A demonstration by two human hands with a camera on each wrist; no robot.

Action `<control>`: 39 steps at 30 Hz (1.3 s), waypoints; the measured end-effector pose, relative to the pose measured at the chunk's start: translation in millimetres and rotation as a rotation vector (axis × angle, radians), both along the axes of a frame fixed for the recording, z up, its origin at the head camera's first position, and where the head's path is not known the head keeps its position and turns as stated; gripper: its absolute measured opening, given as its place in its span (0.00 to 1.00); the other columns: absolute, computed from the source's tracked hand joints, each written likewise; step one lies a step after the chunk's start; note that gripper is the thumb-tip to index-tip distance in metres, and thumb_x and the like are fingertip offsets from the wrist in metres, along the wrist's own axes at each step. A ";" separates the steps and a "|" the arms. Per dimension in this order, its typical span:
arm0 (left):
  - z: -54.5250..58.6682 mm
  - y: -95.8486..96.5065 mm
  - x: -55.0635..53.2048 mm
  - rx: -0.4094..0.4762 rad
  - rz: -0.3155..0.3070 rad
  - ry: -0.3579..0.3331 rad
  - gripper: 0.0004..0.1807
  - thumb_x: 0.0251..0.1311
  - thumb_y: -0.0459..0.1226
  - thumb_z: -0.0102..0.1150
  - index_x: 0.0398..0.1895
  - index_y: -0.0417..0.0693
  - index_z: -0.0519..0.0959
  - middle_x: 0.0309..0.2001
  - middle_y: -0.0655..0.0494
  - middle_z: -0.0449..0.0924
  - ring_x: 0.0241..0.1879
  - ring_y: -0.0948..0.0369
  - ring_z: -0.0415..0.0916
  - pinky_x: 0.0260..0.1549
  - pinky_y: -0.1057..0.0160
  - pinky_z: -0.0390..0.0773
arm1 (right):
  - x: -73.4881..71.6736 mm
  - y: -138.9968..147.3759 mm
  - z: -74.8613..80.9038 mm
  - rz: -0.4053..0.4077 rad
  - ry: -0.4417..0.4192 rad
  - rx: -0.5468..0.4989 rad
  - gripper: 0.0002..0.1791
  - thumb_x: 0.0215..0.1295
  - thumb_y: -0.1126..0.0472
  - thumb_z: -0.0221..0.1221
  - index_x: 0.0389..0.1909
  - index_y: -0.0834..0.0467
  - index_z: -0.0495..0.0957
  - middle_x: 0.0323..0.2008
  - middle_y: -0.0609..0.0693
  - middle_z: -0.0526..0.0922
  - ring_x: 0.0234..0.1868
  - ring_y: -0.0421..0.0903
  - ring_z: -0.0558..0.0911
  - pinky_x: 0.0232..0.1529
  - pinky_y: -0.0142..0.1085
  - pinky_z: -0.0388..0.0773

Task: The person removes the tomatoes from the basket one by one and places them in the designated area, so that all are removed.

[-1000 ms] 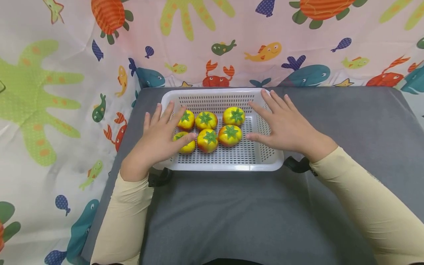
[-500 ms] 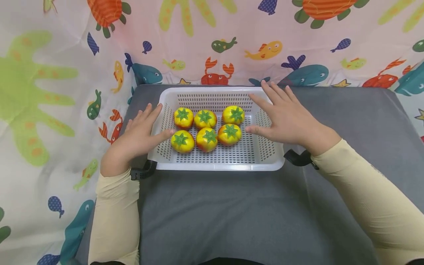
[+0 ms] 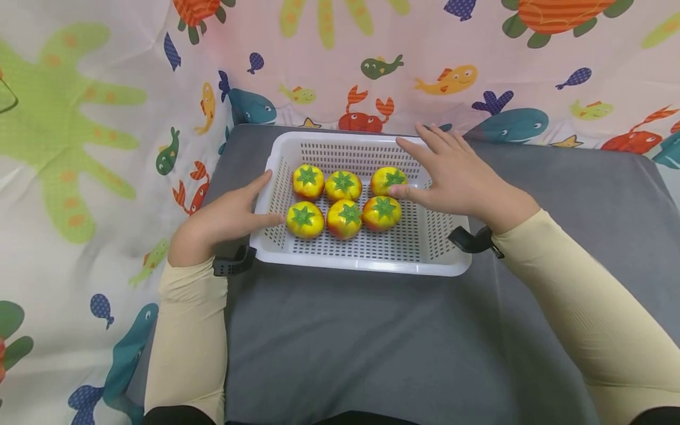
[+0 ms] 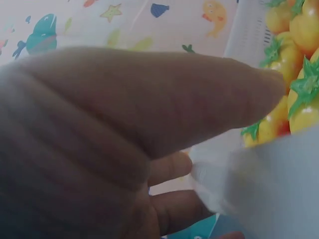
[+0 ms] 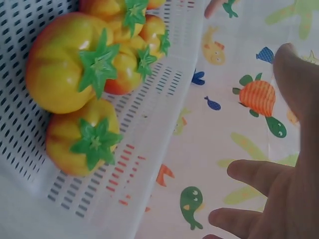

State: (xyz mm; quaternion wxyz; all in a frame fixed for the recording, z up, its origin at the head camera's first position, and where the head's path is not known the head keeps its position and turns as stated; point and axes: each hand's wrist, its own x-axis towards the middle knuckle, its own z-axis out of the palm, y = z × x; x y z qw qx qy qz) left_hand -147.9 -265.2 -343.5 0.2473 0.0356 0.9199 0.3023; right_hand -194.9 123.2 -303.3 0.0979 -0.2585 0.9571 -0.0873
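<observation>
A white perforated plastic basket (image 3: 361, 264) stands on the grey table, holding several yellow-red toy tomatoes (image 3: 343, 219) with green star-shaped tops. They sit in two rows toward its left and middle. My left hand (image 3: 223, 225) is at the basket's left end. Its straight thumb reaches over the rim, and in the left wrist view the other fingers (image 4: 182, 209) lie along the outside of the wall. My right hand (image 3: 459, 177) hovers over the far right part of the basket, fingers spread, holding nothing. Its thumb overlaps a back-row tomato (image 3: 386, 177) in the head view.
The grey tabletop (image 3: 372, 336) extends in front of the basket and to its right. A curtain (image 3: 404, 35) printed with sea animals hangs along the back and left side. Each wrist wears a black strap (image 3: 470, 240).
My left hand drew left off the tomatoes, then came to the basket's left end, its fingers passing outside the rim. My right hand stays over the right end. The head view has shifted slightly.
</observation>
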 end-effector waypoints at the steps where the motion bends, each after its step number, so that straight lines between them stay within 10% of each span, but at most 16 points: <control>1: 0.2 -1.1 -0.3 -0.001 -0.005 0.004 0.59 0.66 0.53 0.68 0.88 0.61 0.37 0.67 0.42 0.75 0.51 0.48 0.85 0.52 0.47 0.86 | -2.6 -2.4 0.0 -0.007 -0.018 -0.007 0.55 0.65 0.24 0.55 0.86 0.47 0.50 0.85 0.61 0.42 0.84 0.68 0.42 0.78 0.69 0.38; 13: 1.0 -4.7 0.5 0.005 0.002 0.013 0.58 0.65 0.46 0.71 0.88 0.61 0.41 0.68 0.42 0.74 0.53 0.47 0.83 0.51 0.48 0.87 | -28.8 -21.4 -19.7 -0.039 -0.135 -0.060 0.40 0.69 0.48 0.65 0.78 0.58 0.66 0.76 0.63 0.67 0.77 0.66 0.64 0.72 0.69 0.63; 39: 1.7 -4.8 -0.5 0.012 0.003 0.007 0.57 0.65 0.44 0.71 0.88 0.59 0.42 0.67 0.41 0.75 0.54 0.46 0.83 0.53 0.47 0.86 | -48.8 -38.0 -57.2 -0.041 -0.212 0.003 0.35 0.63 0.63 0.71 0.73 0.56 0.74 0.70 0.65 0.71 0.67 0.66 0.71 0.70 0.66 0.68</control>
